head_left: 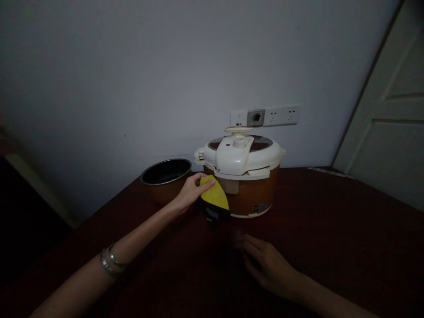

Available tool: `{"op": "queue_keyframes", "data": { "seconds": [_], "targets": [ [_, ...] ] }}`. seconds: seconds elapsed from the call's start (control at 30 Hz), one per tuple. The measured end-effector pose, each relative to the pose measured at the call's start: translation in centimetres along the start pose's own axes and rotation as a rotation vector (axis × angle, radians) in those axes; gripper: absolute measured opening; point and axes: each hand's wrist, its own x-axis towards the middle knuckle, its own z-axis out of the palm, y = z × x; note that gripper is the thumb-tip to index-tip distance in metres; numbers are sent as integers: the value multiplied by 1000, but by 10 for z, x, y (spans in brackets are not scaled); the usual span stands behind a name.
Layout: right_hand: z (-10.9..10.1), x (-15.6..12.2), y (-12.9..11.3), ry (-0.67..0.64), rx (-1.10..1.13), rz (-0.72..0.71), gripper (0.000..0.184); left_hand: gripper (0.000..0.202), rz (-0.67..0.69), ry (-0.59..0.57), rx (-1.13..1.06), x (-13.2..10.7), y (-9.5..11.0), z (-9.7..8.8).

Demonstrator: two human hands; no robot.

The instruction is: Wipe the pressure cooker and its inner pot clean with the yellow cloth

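Observation:
A yellow cloth with a black edge (214, 194) hangs from my left hand (192, 191), its top pinched between thumb and fingers. The lower part of the cloth is dark and rests against or just before the front of an electric pressure cooker (255, 194); I cannot tell if they touch. This cooker has a white lid and a brown body, and its lid is on. Lower down, over the dark red table, my right hand (265, 265) holds nothing that I can see. Its fingers are loosely bent, with a gap by the thumb.
A round inner pot (165, 181) with a dark inside stands left of the cooker, close behind my left hand. Wall sockets (273, 116) are behind the cooker. The dark red table (331, 221) meets the wall, and a pale door (391, 119) is at the right.

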Motion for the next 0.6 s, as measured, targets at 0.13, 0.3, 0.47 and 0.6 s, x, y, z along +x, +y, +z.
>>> {"op": "queue_keyframes", "data": {
  "seconds": [0.13, 0.3, 0.47, 0.6],
  "targets": [
    [1, 0, 2, -5, 30, 19, 39, 33, 140, 65, 16, 7, 7, -1],
    [1, 1, 1, -3, 41, 29, 37, 31, 141, 100, 186, 17, -33, -12],
    [0, 2, 1, -10, 47, 43, 35, 38, 2, 317, -30, 33, -65, -36],
    [0, 2, 3, -12, 86, 77, 33, 43, -1, 397, -128, 49, -63, -40]
  ]
}}
